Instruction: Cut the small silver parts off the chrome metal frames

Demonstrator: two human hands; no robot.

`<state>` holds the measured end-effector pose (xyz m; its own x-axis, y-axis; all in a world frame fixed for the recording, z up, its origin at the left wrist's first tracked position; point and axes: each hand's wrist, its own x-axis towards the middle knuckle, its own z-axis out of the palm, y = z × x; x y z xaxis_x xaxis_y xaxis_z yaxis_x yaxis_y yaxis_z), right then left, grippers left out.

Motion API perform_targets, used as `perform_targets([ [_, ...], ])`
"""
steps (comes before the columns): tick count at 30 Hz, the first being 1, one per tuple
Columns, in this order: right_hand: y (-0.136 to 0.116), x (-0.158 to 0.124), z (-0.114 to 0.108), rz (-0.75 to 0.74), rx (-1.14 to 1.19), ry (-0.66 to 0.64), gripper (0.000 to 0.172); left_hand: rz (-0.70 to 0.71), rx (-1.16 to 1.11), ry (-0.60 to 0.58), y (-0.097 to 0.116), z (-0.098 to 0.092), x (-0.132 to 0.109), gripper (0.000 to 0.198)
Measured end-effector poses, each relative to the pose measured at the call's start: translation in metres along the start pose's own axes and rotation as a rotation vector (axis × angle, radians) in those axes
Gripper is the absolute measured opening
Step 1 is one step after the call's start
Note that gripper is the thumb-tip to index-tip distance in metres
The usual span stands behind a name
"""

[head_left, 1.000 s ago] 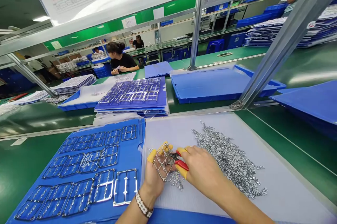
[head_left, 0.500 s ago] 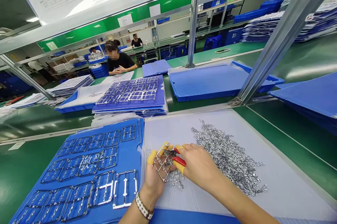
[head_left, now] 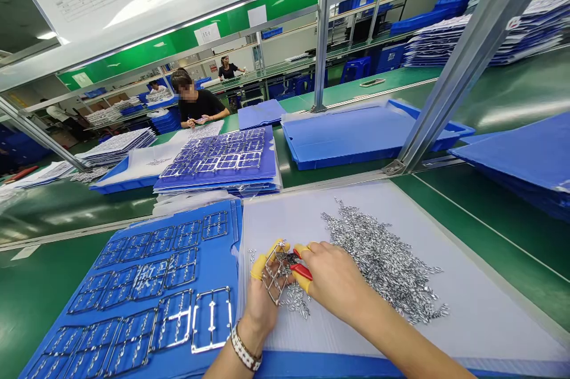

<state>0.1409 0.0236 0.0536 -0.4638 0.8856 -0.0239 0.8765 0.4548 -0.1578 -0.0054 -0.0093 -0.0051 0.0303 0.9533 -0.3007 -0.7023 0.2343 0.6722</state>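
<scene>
While the yellow finger cots on the left hand pinch a small metal lattice frame, those fingers stand part-curled, gripping it firmly near the lower centre of the view. The right hand is closed around red-handled side cutters, and their dark tips reach in at the frame's edge. Whether the blades are shut on the metal is hidden by the fingers. Judging by this hold, the step in hand looks like clipping pieces from the frame, and the next cut would call for the frame being held steady with the blades set on another joint.

Just below the frame lies a small cluster of silver metal pieces, and a much larger scatter of them spreads to the right across a white corrugated plastic sheet. A beaded bracelet circles the left wrist. To the lower left, more metal frames lie on a blue board on the green bench. Beyond, a stack of blue sheets carries further frames, and a co-worker sits at the upper left.
</scene>
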Motion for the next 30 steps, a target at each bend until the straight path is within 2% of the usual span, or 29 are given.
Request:
perform_targets([
  [6, -0.005, 0.001, -0.002, 0.015, -0.031, -0.008, 0.022, 0.030, 0.003, 0.054, -0.001, 0.000, 0.001, 0.041],
  [15, 0.000, -0.010, 0.001, 0.030, -0.049, 0.060, 0.031, -0.031, -0.093, -0.012, 0.006, 0.004, -0.003, 0.044],
  [20, 0.004, -0.018, 0.009, 0.041, -0.034, 0.019, 0.024, -0.102, -0.211, -0.019, 0.015, 0.003, 0.000, 0.048],
  [30, -0.005, -0.013, 0.012, 0.020, -0.001, -0.012, 0.019, -0.057, -0.193, -0.017, 0.014, 0.003, 0.000, 0.049],
])
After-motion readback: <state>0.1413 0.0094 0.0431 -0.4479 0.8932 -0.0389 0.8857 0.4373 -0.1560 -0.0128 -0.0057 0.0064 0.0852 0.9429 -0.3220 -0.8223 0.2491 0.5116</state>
